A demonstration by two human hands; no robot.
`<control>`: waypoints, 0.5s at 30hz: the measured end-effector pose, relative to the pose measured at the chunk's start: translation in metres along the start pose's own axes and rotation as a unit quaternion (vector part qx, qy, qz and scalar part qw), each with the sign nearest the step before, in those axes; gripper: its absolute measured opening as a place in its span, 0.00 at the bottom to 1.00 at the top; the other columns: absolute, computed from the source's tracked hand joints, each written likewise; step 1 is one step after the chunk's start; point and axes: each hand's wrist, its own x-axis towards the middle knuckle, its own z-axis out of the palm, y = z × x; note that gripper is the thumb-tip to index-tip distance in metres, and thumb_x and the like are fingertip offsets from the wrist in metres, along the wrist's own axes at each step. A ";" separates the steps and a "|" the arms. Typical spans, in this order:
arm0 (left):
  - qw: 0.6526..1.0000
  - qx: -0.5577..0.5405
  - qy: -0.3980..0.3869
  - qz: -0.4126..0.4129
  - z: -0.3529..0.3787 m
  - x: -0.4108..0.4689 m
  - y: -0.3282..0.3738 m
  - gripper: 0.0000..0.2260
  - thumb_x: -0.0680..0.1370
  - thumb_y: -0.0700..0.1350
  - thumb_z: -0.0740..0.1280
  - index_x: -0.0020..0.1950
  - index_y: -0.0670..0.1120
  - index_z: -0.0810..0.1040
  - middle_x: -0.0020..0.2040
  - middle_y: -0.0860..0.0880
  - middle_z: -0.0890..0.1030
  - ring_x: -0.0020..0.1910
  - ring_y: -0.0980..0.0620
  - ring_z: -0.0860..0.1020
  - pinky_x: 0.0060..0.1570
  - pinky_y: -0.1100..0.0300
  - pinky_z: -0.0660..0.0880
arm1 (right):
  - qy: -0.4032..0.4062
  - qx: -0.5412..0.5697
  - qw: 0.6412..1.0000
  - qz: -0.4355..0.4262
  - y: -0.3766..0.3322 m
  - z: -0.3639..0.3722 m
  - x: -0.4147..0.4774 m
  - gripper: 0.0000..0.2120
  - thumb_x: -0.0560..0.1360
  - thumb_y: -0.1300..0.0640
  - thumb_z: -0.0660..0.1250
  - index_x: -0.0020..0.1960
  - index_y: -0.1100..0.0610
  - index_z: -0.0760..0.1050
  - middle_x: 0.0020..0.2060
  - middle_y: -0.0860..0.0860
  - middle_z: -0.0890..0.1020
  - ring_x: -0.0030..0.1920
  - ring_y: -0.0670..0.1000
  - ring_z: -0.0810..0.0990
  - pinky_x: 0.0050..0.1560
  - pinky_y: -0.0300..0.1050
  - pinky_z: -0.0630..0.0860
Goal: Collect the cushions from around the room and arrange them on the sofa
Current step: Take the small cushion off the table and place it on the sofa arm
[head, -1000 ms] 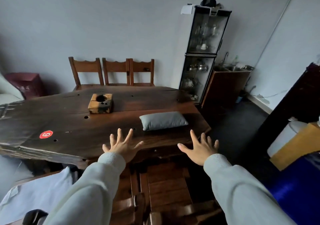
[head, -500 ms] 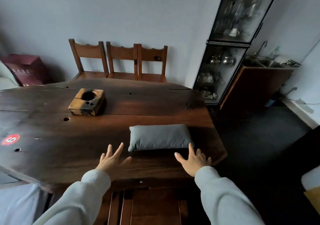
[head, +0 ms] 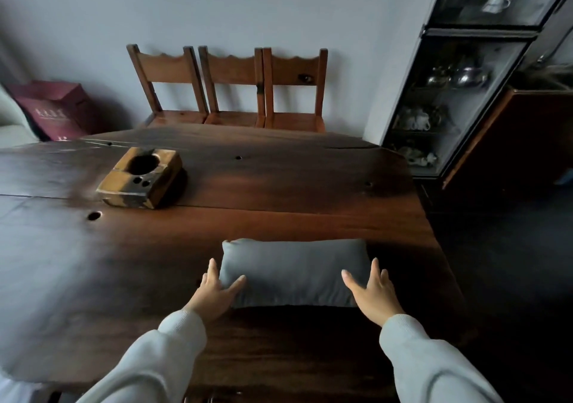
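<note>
A small grey rectangular cushion lies flat on the dark wooden table, near its right front corner. My left hand is at the cushion's left end, fingers spread, thumb resting on its front left corner. My right hand is open at the cushion's right end, palm turned inward, fingers against its edge. Neither hand has closed around the cushion. A pale sofa edge shows at the far left.
A wooden block with round holes sits on the table to the left. Three wooden chairs stand against the wall behind it. A glass cabinet and dark sideboard fill the right. A maroon bag leans at left.
I have moved closer to the table. Both hands have reached forward from the table's front edge to the two ends of the cushion.
</note>
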 end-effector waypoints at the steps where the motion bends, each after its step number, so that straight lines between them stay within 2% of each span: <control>1: 0.998 -0.054 -0.006 -0.016 0.006 0.009 -0.002 0.47 0.78 0.60 0.70 0.83 0.43 0.43 0.83 0.45 0.57 0.80 0.47 0.58 0.76 0.55 0.58 | -0.005 0.033 0.999 -0.003 0.001 0.005 0.012 0.49 0.79 0.31 0.62 0.86 0.54 0.40 0.85 0.60 0.49 0.84 0.61 0.51 0.82 0.58 0.53; 3: 0.990 -0.134 -0.017 -0.026 0.010 0.014 -0.004 0.46 0.77 0.58 0.72 0.84 0.43 0.48 0.79 0.48 0.66 0.72 0.55 0.67 0.67 0.62 0.64 | -0.007 0.082 0.997 0.006 -0.001 0.009 0.016 0.52 0.77 0.34 0.68 0.86 0.56 0.42 0.84 0.60 0.57 0.82 0.62 0.60 0.79 0.55 0.59; 5: 0.987 -0.157 0.000 -0.033 0.015 0.017 -0.005 0.42 0.77 0.56 0.73 0.83 0.44 0.55 0.73 0.52 0.71 0.68 0.55 0.71 0.63 0.63 0.66 | 0.026 0.108 0.994 0.013 0.002 0.012 0.019 0.55 0.74 0.37 0.74 0.86 0.57 0.46 0.81 0.60 0.64 0.79 0.63 0.65 0.76 0.55 0.64; 6: 0.983 -0.180 0.008 -0.047 0.010 0.016 -0.009 0.38 0.77 0.54 0.73 0.81 0.44 0.60 0.72 0.53 0.72 0.68 0.54 0.72 0.64 0.61 0.69 | 0.037 0.105 0.994 0.016 -0.002 0.012 0.017 0.55 0.73 0.39 0.77 0.86 0.58 0.48 0.80 0.61 0.65 0.79 0.63 0.66 0.76 0.55 0.65; 8: 0.974 -0.220 0.005 -0.060 0.007 0.015 -0.013 0.30 0.77 0.50 0.73 0.76 0.43 0.69 0.70 0.47 0.78 0.65 0.50 0.78 0.64 0.53 0.75 | 0.059 0.107 0.992 0.022 -0.003 0.009 0.015 0.57 0.70 0.42 0.80 0.85 0.58 0.51 0.80 0.61 0.66 0.78 0.63 0.67 0.77 0.55 0.65; 10: 0.963 -0.259 0.019 -0.068 -0.017 -0.002 -0.015 0.23 0.77 0.46 0.73 0.69 0.41 0.75 0.64 0.43 0.81 0.59 0.46 0.81 0.58 0.50 0.78 | 0.049 0.104 0.993 0.009 -0.021 0.005 0.003 0.59 0.67 0.44 0.83 0.85 0.58 0.52 0.80 0.61 0.66 0.79 0.63 0.65 0.78 0.55 0.64; 11: 0.962 -0.265 0.026 -0.068 -0.021 -0.005 -0.014 0.21 0.75 0.46 0.73 0.66 0.41 0.76 0.59 0.43 0.83 0.56 0.44 0.81 0.54 0.49 0.78 | 0.048 0.104 0.993 0.012 -0.022 0.006 0.000 0.59 0.66 0.45 0.84 0.85 0.59 0.52 0.81 0.61 0.65 0.80 0.62 0.65 0.78 0.56 0.64; 13: 0.957 -0.280 0.060 -0.050 -0.058 -0.033 -0.015 0.20 0.68 0.49 0.74 0.57 0.43 0.79 0.51 0.44 0.84 0.55 0.40 0.82 0.54 0.45 0.78 | 0.029 0.109 0.994 -0.007 -0.051 0.003 -0.023 0.60 0.64 0.47 0.86 0.85 0.59 0.54 0.80 0.60 0.66 0.79 0.62 0.65 0.78 0.56 0.64; 15: 0.952 -0.288 0.101 -0.030 -0.087 -0.051 -0.020 0.18 0.64 0.51 0.73 0.52 0.48 0.80 0.50 0.47 0.85 0.54 0.44 0.82 0.58 0.44 0.79 | 0.022 0.118 0.992 -0.034 -0.073 0.007 -0.044 0.57 0.61 0.49 0.87 0.82 0.58 0.61 0.77 0.60 0.70 0.76 0.62 0.70 0.76 0.56 0.67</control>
